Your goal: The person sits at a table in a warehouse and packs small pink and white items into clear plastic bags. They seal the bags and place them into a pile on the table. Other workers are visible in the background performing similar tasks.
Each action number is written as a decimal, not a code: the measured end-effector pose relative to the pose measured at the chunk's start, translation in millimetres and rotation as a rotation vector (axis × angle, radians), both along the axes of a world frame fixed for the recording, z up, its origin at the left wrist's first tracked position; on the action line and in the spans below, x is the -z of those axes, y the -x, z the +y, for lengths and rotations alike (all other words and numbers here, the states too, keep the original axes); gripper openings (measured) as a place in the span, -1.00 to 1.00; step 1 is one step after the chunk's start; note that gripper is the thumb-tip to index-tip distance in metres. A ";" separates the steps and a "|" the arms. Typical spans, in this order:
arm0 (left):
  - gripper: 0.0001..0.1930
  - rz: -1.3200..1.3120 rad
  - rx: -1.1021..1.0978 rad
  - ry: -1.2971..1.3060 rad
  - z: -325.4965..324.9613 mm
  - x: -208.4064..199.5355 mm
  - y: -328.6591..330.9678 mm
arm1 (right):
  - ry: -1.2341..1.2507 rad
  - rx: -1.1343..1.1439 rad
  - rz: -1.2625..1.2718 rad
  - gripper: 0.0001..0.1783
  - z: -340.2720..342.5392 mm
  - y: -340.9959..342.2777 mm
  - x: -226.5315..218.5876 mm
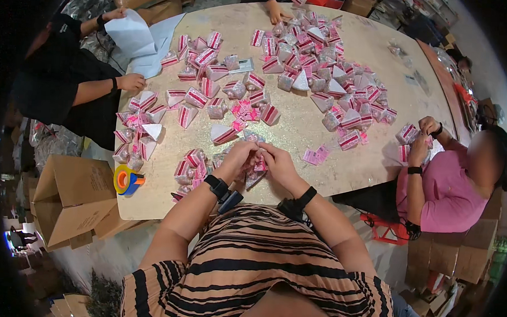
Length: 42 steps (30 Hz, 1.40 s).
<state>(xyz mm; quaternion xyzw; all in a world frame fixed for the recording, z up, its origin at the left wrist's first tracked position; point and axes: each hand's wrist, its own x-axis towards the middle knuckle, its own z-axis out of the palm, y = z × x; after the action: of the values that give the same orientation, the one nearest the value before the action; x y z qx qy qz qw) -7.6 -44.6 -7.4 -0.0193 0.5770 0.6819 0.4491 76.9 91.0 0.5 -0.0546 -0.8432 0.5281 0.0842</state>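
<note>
At the table's near edge my left hand [239, 161] and my right hand [279, 165] meet, fingers pinched together. Between them is a small clear plastic bag [255, 180] with something pink at its top; the fingers hide much of it. Just beyond the hands lies a wedge shaped like a cake slice [225, 133], pink with a white side. Pink printed cards [245, 110] lie in a small heap farther off. To the left of my left wrist several wrapped pink wedges [192, 166] are piled up.
A big heap of bagged pink wedges [307, 54] covers the far middle of the table [297, 193]. A blue and yellow tape dispenser [127, 180] sits at the left edge, near an open carton [73, 197]. Other people work at the left, far and right sides. A pink card [316, 155] lies rightward.
</note>
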 end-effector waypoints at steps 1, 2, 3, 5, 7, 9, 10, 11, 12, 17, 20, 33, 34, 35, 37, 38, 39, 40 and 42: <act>-0.79 0.006 0.008 -0.012 -0.7 -1.1 -0.9 | -0.058 -0.017 0.009 -0.75 0.4 -0.1 -7.4; -0.79 0.014 0.019 -0.023 -0.5 -4.2 -1.6 | -0.116 -0.029 0.020 -0.76 1.8 0.7 -13.2; -0.80 0.013 0.028 -0.038 -0.5 -3.6 -1.8 | -0.174 -0.042 0.031 -0.78 3.2 2.0 -15.6; -0.82 0.009 0.045 -0.066 -1.1 -2.5 -1.4 | -0.197 -0.006 0.047 -0.84 4.2 5.0 -7.5; -0.83 0.062 0.072 -0.062 -1.3 -4.7 0.0 | -0.105 0.019 -0.009 -0.85 5.1 5.5 -11.0; -0.86 0.063 0.035 -0.066 -0.8 -14.9 -0.3 | -0.032 0.108 -0.024 -0.86 9.3 7.5 -20.4; -0.87 0.037 -0.015 -0.073 -0.2 -20.8 -3.1 | 0.005 0.152 -0.031 -0.86 12.4 8.2 -23.0; -0.88 0.013 -0.060 -0.082 1.9 -27.8 -4.4 | 0.019 0.166 -0.013 -0.86 19.2 9.3 -22.4; -0.84 -0.052 -0.080 -0.161 0.5 -31.9 -3.4 | 0.033 0.179 0.005 -0.86 26.9 10.2 -20.4; -0.79 0.270 -0.003 0.022 -13.4 -46.0 -1.9 | -0.010 0.287 0.096 -0.88 50.8 10.8 -33.8; -0.87 0.654 0.088 0.180 -22.0 -58.6 7.3 | -0.009 0.318 0.161 -0.88 64.4 10.5 -41.2; -0.93 1.151 -0.468 0.383 -46.5 -118.7 56.1 | -1.033 0.325 -0.051 -0.75 172.6 39.6 23.0; -0.93 1.143 -0.429 0.413 -48.0 -113.3 58.1 | -1.182 0.332 -0.066 -0.75 193.8 43.4 35.7; -0.92 1.132 -0.394 0.443 -48.5 -103.5 59.6 | -1.234 0.321 -0.080 -0.76 203.8 44.8 42.4; -0.90 1.199 -0.365 0.475 -41.8 -88.9 50.6 | -1.328 0.292 -0.104 -0.77 216.7 48.8 52.6; -0.90 1.214 -0.331 0.435 -31.8 -87.5 45.6 | -1.331 0.262 -0.161 -0.78 224.4 50.1 61.9; -0.90 1.224 -0.303 0.405 -25.3 -85.6 38.4 | -1.274 0.229 -0.194 -0.78 225.5 49.6 57.4; -0.89 1.216 -0.269 0.403 -20.0 -83.2 37.4 | -1.218 0.195 -0.227 -0.79 228.5 47.8 50.9; -0.88 1.187 -0.206 0.416 -12.2 -80.2 37.5 | -1.158 0.161 -0.109 -0.78 239.3 38.8 51.0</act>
<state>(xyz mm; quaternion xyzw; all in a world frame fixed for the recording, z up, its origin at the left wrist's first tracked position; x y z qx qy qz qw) -45.0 -56.8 72.8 0.2199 0.8431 0.4899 -0.0282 38.1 330.3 -50.5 -0.0906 -0.9908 -0.0300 0.0964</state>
